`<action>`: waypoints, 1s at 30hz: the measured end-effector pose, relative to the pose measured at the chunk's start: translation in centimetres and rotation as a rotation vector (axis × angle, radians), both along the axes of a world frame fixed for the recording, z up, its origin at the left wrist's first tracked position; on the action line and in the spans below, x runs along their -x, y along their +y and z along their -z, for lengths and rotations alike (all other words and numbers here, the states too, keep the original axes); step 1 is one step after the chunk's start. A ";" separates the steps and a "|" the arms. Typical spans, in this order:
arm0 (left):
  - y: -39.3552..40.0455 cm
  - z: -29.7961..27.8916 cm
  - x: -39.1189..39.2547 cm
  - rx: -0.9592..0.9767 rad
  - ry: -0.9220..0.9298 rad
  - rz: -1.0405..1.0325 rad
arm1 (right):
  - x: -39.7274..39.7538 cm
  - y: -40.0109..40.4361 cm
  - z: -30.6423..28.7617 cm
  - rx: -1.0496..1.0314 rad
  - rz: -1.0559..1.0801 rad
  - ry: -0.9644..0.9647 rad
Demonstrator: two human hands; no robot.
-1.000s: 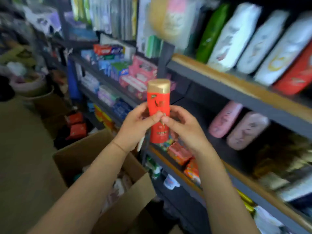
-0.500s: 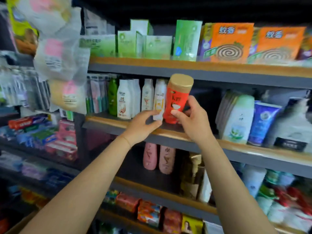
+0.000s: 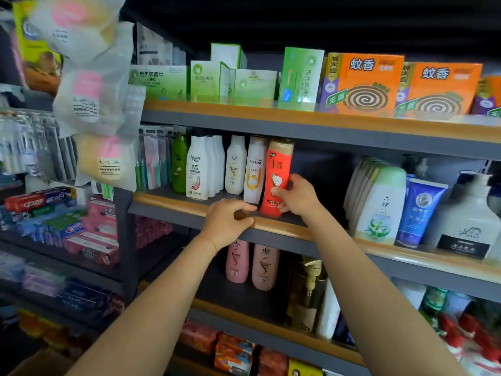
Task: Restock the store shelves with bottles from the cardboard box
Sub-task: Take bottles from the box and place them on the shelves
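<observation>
A red bottle (image 3: 277, 169) with a gold cap stands on the middle shelf (image 3: 273, 226), just right of a white Pantene bottle (image 3: 254, 169). My right hand (image 3: 296, 196) grips the red bottle's lower half from the right. My left hand (image 3: 226, 221) rests on the shelf's wooden front lip, fingers curled over the edge, holding no bottle. Only a corner of the cardboard box (image 3: 40, 362) shows at the bottom left.
White and green bottles (image 3: 203, 166) fill the shelf left of the red one; a dark gap lies to its right, then a pale green bottle (image 3: 379, 202) and blue tube (image 3: 418, 210). Orange boxes (image 3: 366, 82) above, pink bottles (image 3: 250, 264) below, hanging packets (image 3: 92, 99) at left.
The red bottle went from held in both hands over the box, up to the middle shelf, and now stands there. My left hand let go and dropped onto the shelf edge.
</observation>
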State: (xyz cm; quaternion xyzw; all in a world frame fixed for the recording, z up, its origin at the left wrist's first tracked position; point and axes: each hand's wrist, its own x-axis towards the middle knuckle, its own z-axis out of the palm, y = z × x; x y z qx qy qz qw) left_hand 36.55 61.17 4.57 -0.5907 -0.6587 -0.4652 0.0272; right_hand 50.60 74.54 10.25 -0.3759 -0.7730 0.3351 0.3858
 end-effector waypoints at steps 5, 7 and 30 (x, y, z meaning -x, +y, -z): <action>-0.1 0.2 -0.2 -0.013 -0.014 0.002 | 1.2 1.2 0.2 -0.067 0.096 -0.022; -0.1 0.2 -0.2 -0.004 -0.025 0.010 | 1.5 1.7 0.4 -0.057 0.131 -0.010; -15.4 16.0 9.7 0.100 -0.697 -0.309 | 10.2 -15.9 13.7 0.147 -0.456 0.125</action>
